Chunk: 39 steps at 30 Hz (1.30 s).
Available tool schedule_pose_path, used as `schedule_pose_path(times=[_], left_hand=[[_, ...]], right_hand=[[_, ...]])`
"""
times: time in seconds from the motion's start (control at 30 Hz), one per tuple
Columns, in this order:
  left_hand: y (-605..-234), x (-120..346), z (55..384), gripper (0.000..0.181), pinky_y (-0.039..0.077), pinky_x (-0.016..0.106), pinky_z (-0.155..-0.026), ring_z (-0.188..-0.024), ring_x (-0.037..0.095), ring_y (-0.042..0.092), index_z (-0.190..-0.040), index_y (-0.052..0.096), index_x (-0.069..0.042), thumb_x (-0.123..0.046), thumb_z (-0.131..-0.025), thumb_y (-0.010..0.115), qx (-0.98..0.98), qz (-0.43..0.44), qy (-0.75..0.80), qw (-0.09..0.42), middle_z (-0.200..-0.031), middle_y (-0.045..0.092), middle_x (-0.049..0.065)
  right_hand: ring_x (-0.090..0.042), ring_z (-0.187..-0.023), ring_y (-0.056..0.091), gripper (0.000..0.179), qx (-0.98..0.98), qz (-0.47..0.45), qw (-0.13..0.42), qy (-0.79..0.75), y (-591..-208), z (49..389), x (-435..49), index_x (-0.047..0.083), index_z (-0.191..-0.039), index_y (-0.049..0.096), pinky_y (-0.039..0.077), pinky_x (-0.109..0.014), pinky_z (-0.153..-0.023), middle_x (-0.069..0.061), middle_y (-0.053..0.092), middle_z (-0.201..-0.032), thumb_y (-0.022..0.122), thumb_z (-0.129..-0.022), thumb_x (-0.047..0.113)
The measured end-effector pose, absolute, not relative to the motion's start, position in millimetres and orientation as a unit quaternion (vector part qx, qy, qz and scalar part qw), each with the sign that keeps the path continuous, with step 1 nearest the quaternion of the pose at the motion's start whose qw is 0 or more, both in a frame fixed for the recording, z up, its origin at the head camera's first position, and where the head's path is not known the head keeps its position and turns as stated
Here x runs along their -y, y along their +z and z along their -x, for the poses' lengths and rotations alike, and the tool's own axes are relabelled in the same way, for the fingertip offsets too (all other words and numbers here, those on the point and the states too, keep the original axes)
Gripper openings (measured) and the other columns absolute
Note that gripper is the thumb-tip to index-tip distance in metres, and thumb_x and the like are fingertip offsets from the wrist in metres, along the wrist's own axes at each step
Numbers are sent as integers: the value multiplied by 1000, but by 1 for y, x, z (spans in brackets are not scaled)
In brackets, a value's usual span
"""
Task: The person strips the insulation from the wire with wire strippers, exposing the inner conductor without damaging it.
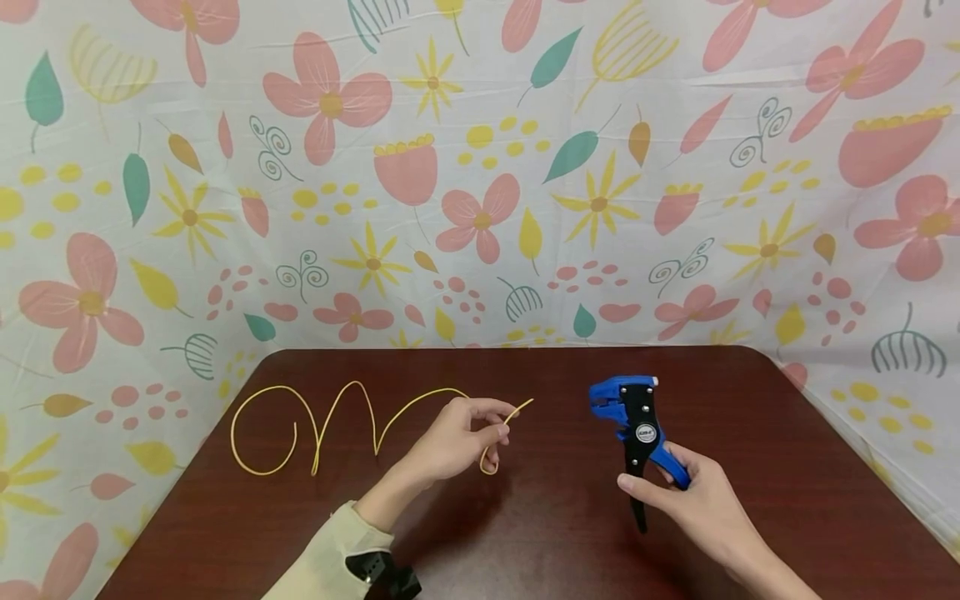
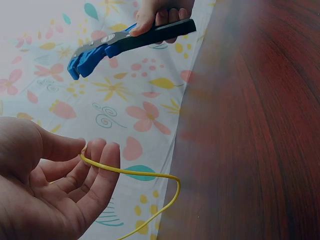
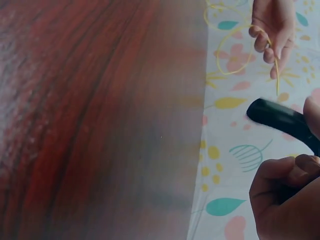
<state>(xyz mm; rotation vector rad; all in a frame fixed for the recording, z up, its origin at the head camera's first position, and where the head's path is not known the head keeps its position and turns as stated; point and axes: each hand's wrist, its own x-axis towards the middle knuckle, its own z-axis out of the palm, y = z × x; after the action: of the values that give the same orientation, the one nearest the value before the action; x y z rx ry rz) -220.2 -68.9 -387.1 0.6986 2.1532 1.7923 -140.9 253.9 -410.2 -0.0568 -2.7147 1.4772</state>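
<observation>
My left hand [image 1: 457, 437] pinches a thin yellow wire [image 1: 390, 425] near one end between thumb and fingers. A short free tip points right, toward the tool, and a small loop hangs below the fingers. From the hand the rest of the wire runs left in wavy curls. In my right hand [image 1: 705, 500] is a blue and black wire stripper [image 1: 643, 421], gripped by its handles with the blue jaws up and facing left. A gap separates the wire's tip from the jaws. The left wrist view shows the yellow wire [image 2: 145, 173] crossing the fingers.
Both hands are over a dark red-brown wooden table [image 1: 555, 533] with rounded far corners. Behind it hangs a white cloth [image 1: 480, 275] printed with flowers and leaves. A black strapped device [image 1: 378, 571] sits on the left wrist over a light sleeve.
</observation>
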Motion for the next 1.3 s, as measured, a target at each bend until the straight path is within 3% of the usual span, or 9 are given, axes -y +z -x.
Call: schedule_pose_path(times=[0.13, 0.23, 0.37, 0.5, 0.57, 0.63, 0.9, 1.13, 1.3], left_hand=[[-386, 70, 220, 25, 59, 35, -57, -58, 20, 61, -126, 69, 6, 6, -102, 62, -744, -245, 610, 120, -84, 66, 9], [-384, 71, 219, 24, 58, 34, -57, -58, 21, 62, -125, 69, 6, 5, -102, 62, -745, -249, 607, 116, -84, 66, 8], [-382, 73, 218, 24, 59, 35, -57, -59, 23, 64, -125, 68, 6, 3, -102, 63, -747, -253, 605, 110, -85, 66, 8], [-381, 75, 217, 24, 60, 43, -60, -60, 22, 64, -125, 68, 6, 2, -102, 64, -749, -253, 603, 107, -85, 66, 8], [-381, 75, 216, 23, 60, 45, -60, -60, 21, 64, -125, 68, 5, 1, -103, 64, -749, -254, 603, 106, -84, 65, 8], [-380, 76, 216, 23, 61, 44, -60, -61, 21, 64, -125, 69, 5, 0, -103, 64, -749, -255, 602, 105, -85, 65, 8], [-379, 78, 216, 22, 59, 35, -56, -60, 20, 63, -124, 69, 5, 1, -102, 64, -750, -259, 601, 99, -86, 65, 15], [-376, 79, 214, 22, 59, 34, -56, -60, 19, 62, -124, 69, 4, 1, -103, 64, -755, -266, 592, 95, -85, 66, 10], [-373, 80, 213, 21, 57, 32, -55, -62, 20, 62, -123, 70, 3, 1, -103, 63, -762, -270, 583, 81, -84, 66, 7]], right_hand=[[-19, -71, 60, 45, 848, 19, 5, 530, -410, 140, -255, 5, -123, 70, 40, -31, -57, 2, 33, -62, 79, -95, 40], [-14, -49, 32, 38, 826, 10, -11, 563, -409, 140, -255, 2, -115, 67, 37, -32, -46, 1, 31, -60, 77, -98, 35], [-16, -48, 42, 34, 828, -22, -13, 561, -409, 139, -254, 0, -119, 69, 43, -33, -47, -3, 43, -58, 70, -103, 31], [-27, -64, 60, 36, 828, -50, -3, 559, -410, 141, -251, 0, -128, 70, 54, -36, -60, -13, 66, -98, 67, -106, 28], [-29, -74, 66, 39, 823, -59, -5, 565, -410, 141, -250, 0, -135, 68, 57, -37, -67, -17, 63, -129, 66, -106, 27], [-29, -82, 69, 39, 817, -71, -17, 572, -410, 141, -250, -3, -134, 67, 59, -39, -73, -21, 61, -138, 63, -108, 26], [-30, -109, 73, 40, 785, -102, -72, 606, -406, 141, -247, -6, -123, 69, 57, -34, -94, -20, 76, -112, 57, -111, 31], [-43, -99, 74, 35, 726, -124, -84, 672, -406, 140, -242, -9, -132, 59, 61, -50, -84, -37, 69, -112, 66, -105, 13], [-45, -90, 74, 27, 717, -136, -81, 679, -405, 140, -239, -4, -98, 49, 60, -57, -80, -38, 67, -103, 73, -99, 8]])
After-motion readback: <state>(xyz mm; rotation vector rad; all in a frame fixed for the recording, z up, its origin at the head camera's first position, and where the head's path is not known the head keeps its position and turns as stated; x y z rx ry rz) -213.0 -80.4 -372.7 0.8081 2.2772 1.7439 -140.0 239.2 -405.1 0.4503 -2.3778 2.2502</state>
